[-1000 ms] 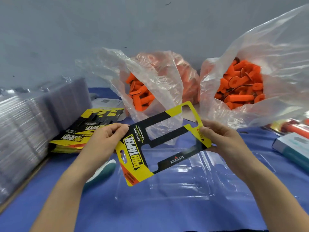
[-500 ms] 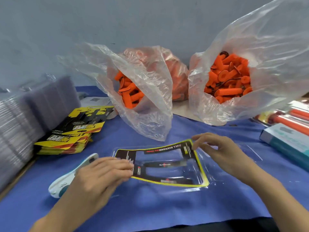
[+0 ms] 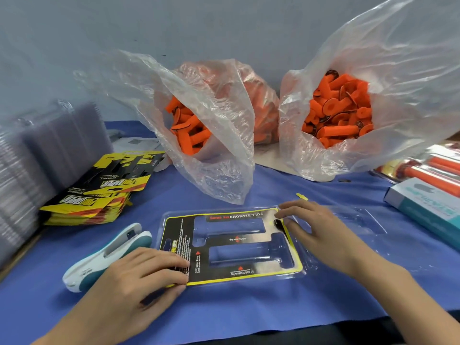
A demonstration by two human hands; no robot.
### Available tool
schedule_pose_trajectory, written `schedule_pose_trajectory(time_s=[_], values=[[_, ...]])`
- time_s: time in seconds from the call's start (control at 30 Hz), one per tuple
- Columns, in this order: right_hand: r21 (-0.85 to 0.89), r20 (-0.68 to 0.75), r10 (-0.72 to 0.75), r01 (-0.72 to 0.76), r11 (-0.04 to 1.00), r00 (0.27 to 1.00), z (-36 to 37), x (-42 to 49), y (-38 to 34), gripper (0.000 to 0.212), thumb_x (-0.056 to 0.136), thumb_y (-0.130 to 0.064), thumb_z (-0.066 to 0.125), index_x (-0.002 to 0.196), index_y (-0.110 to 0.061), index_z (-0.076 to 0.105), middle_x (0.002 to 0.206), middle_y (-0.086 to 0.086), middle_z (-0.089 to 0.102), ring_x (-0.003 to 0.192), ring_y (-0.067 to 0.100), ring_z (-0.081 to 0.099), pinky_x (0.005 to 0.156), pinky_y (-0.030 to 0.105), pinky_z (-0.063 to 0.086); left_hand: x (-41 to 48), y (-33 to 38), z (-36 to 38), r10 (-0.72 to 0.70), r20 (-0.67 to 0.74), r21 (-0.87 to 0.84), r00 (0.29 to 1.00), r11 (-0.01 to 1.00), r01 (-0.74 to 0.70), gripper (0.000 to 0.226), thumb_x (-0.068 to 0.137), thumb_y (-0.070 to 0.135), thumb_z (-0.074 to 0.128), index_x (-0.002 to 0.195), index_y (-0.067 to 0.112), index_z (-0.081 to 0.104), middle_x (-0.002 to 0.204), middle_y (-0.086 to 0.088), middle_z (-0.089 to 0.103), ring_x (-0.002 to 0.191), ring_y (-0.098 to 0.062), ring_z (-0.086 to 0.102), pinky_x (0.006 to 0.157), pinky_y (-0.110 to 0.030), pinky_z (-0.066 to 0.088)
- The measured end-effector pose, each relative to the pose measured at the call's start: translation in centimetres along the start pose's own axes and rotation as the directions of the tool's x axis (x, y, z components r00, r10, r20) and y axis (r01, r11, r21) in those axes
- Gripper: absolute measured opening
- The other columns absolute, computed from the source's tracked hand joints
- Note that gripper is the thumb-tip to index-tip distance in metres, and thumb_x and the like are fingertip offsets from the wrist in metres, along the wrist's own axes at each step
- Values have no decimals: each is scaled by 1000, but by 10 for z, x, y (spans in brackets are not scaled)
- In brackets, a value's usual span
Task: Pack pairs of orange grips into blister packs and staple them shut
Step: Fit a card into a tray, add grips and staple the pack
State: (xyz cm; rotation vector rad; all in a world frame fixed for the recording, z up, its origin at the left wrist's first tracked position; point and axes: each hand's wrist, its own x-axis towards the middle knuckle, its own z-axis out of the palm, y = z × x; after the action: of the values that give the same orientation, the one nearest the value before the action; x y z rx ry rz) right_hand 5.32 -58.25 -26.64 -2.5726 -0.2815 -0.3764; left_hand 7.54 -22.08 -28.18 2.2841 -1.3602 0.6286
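- The insert card, black with a yellow border, lies flat in the clear blister pack at the lower centre of the frame, on the blue-covered table.
- Its writing faces away from the viewer: "FULL DIAMOND" in white along the far edge, "1 Soft Traction" and "2 Inner Core" beside red arrows. The finer print is too small to read.
- The card stack at middle left shows "PRO TAPER" in black on yellow.
- The teal box at the right edge carries pale lettering too blurred to read.
- The left hand lies flat, fingers straight, pressing the card's left end; it grips nothing.
- The right hand is spread, its fingertips touching the card's upper right corner.
- A white and teal stapler lies just left of the pack, touching the left hand.
- The orange grips fill two open plastic bags, the left bag and the right bag, in the upper half of the frame, well apart from the pack.
- A second ago both hands held the card in the air, its "PRO TAPER" face showing; half a second ago it was coming down onto the pack; now it is seated and the hands flatten it.
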Motion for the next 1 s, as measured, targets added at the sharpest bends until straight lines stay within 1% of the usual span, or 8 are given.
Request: schedule_pose_trajectory(time_s=[0.17,0.27,0.43,0.53,0.63,0.7,0.87,1.0], values=[[-84,8,-29,30,996,1000,1,-2,2,22,100,-28,51,111,-32,70,119,-28,60,119,0,49,104,24,35,1,2,-2,-114,-42,-51,993,992,112,19,94,33,57,92,25,74,114,18,65,108,-7,63,92,-29,45],[-111,10,-27,28,993,1000,2,-1,2,24,99,-33,49,112,-33,69,120,-30,59,122,0,46,106,26,35,5,5,-1,-169,25,-61,985,984,170,24,96,38,52,104,30,73,126,18,61,119,-8,57,99,-30,42],[-162,61,13,-3,987,998,5,-1,5,35,99,-46,40,125,-39,62,138,-31,47,137,-1,32,114,23,24,15,14,2,-174,146,-35,974,983,180,31,97,45,47,119,37,67,141,17,51,136,-7,44,106,-29,35],[-182,80,21,-7,983,997,6,-1,5,37,100,-48,38,129,-41,59,140,-33,45,139,-2,28,114,22,21,29,23,4,-152,148,-52,977,985,162,32,98,45,45,121,37,66,142,16,50,137,-7,41,108,-25,33],[-180,93,21,-4,984,995,5,-1,4,37,100,-48,37,133,-42,54,140,-35,43,140,-4,26,115,21,19,45,31,11,-147,187,-56,971,986,160,33,99,47,44,126,38,62,145,17,46,139,-5,37,110,-28,32],[-177,87,15,1,984,996,5,-2,3,38,100,-48,37,134,-42,53,140,-34,44,140,-4,26,114,20,18,55,33,15,-167,226,-72,960,980,187,38,98,54,43,132,41,56,150,20,39,143,-2,29,114,-30,25],[-191,50,-33,42,981,998,7,-1,-2,32,100,-46,44,126,-39,61,133,-32,52,134,-1,36,112,26,26,84,44,25,-157,288,-144,945,968,205,52,92,72,37,139,52,36,153,33,21,145,9,10,119,-20,4],[-168,16,-72,74,983,997,6,-1,-6,24,100,-35,50,118,-35,65,122,-27,60,122,3,47,105,29,35,107,55,43,-114,315,-180,942,968,177,54,91,71,40,141,50,35,151,36,19,140,18,1,118,-22,-4]])
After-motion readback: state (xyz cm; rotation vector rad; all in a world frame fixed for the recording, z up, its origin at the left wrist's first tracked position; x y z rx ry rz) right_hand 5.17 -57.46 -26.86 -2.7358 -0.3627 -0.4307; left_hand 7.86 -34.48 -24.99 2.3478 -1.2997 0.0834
